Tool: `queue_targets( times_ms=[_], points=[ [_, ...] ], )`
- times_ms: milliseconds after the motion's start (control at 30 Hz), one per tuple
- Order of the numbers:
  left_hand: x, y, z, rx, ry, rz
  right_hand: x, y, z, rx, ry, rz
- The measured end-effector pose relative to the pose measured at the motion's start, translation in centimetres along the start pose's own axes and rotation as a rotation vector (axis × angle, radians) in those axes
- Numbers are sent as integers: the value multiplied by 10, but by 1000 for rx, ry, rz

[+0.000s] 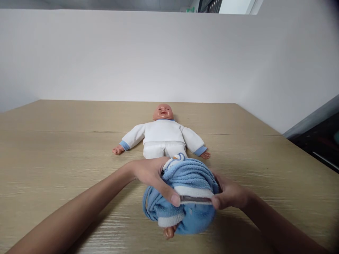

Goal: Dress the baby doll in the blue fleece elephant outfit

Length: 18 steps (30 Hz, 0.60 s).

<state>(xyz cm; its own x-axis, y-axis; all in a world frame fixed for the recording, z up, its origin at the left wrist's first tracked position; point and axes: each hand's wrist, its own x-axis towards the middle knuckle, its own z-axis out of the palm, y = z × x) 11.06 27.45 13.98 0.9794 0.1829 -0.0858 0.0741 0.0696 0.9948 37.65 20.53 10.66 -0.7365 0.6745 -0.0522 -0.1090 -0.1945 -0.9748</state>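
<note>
Head view is showing a bunched, soft blue towelling garment with white bands (194,173) sitting between the fingers of both hands. The left hand (155,176) is holding its folds from one side, thumb pressing one end of a narrow, white-edged opening (196,199); the right hand (230,194) is pinching the other end, so the slot is being held stretched between the thumbs.

Below the left thumb, a small brown plastic doll foot (168,231) is poking out of a white-banded cuff. Judging by this, one leg is already through, while the stretched opening is showing no foot, so that side seems undone; the cloth is lying gathered rather than pulled up. The garment is itself acting as the only container, enclosing part of a leg; what is inside the slot is too dark to tell.

Beyond the fingers, a plastic-headed doll in a white top with blue cuffs (164,131) is lying face up, its white trousers (153,150) showing just past the garment. Around everything, a pale wood-grain tabletop (66,169) is stretching towards a plain white wall (132,56).
</note>
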Motion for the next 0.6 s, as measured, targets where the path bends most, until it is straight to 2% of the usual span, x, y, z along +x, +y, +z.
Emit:
queue_targets(
  times_ms=[67, 167, 267, 400, 500, 600],
  points=[
    [2, 3, 1, 19, 19, 27, 2, -1, 4, -15, 54, 21],
    [4, 4, 3, 107, 121, 50, 4, -1, 9, -166, 291, -31],
    [4, 6, 5, 170, 230, -8, 7, -1, 12, -341, 484, -150],
    [5, 10, 10, 218, 333, -107, 6, -8, 25, -448, 613, -220],
    [7, 15, 16, 237, 375, -126, -8, -6, 45, -470, 680, -112],
    [9, 20, 22, 243, 299, -105, -33, 13, 66, -427, 687, 123]
  ],
)
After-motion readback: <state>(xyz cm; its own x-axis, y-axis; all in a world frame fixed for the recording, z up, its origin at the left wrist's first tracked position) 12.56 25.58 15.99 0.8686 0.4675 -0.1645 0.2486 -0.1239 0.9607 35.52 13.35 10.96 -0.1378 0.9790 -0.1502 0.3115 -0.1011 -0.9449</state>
